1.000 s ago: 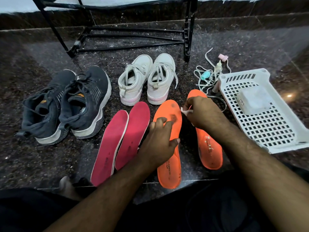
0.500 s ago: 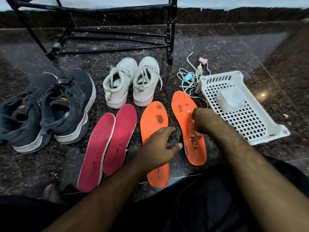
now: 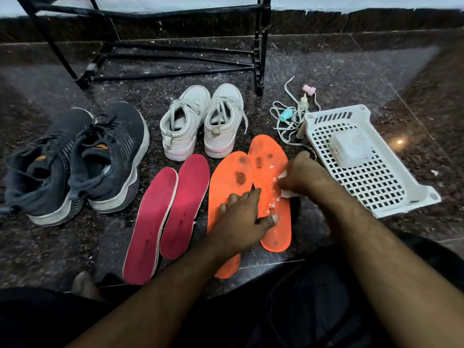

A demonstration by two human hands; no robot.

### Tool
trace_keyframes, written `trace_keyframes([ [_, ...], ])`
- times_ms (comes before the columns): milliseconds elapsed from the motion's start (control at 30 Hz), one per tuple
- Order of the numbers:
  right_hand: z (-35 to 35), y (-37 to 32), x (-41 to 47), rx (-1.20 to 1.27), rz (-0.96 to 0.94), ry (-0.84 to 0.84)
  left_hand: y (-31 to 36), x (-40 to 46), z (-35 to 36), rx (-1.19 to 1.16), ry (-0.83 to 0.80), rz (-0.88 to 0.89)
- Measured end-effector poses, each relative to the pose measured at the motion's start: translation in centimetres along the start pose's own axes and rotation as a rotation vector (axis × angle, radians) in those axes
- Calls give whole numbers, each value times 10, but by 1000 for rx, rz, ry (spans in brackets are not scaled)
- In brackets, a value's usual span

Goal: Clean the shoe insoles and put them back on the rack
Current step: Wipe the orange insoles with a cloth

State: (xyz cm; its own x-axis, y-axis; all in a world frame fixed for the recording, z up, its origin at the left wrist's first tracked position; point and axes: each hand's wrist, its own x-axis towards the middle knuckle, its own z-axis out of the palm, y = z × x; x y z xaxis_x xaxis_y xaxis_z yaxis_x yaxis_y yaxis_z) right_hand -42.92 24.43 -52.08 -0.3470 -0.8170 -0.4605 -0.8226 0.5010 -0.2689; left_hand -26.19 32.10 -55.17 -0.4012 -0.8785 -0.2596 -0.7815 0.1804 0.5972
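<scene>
Two orange insoles lie side by side on the dark stone floor, the left one [image 3: 229,182] and the right one [image 3: 270,159], both with dark stains. White specks dot the right insole. My right hand [image 3: 302,175] grips a small white wipe [image 3: 286,192] and presses it on the right orange insole. My left hand [image 3: 242,219] lies flat across both orange insoles, fingers spread, thumb on the right one. Two red insoles [image 3: 170,209] lie to the left. The black metal shoe rack [image 3: 259,46] stands at the back.
A pair of dark grey sneakers [image 3: 82,156] sits at left, and white sneakers [image 3: 203,121] stand in front of the rack. A white plastic basket [image 3: 371,177] with a small white box lies at right. Loose laces and small bottles [image 3: 291,116] lie behind it.
My right hand has slid down and inward along the right orange insole with the wipe. My left hand has shifted right, now across both orange insoles. The camera has moved closer.
</scene>
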Motion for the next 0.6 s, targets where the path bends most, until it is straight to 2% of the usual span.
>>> trace_keyframes([
  [167, -7, 1, -11, 107, -128, -1, 8, 6, -10, -839, -36, -174],
  [433, -36, -5, -50, 178, -302, 68, 3, 19, -21, -985, 124, -301],
  [533, -43, -6, -64, 339, -349, 5, 3, 22, -30, -1092, 166, -296],
  [600, -45, -9, -71, 417, -358, -86, 5, 22, -35, -1280, 208, -317],
])
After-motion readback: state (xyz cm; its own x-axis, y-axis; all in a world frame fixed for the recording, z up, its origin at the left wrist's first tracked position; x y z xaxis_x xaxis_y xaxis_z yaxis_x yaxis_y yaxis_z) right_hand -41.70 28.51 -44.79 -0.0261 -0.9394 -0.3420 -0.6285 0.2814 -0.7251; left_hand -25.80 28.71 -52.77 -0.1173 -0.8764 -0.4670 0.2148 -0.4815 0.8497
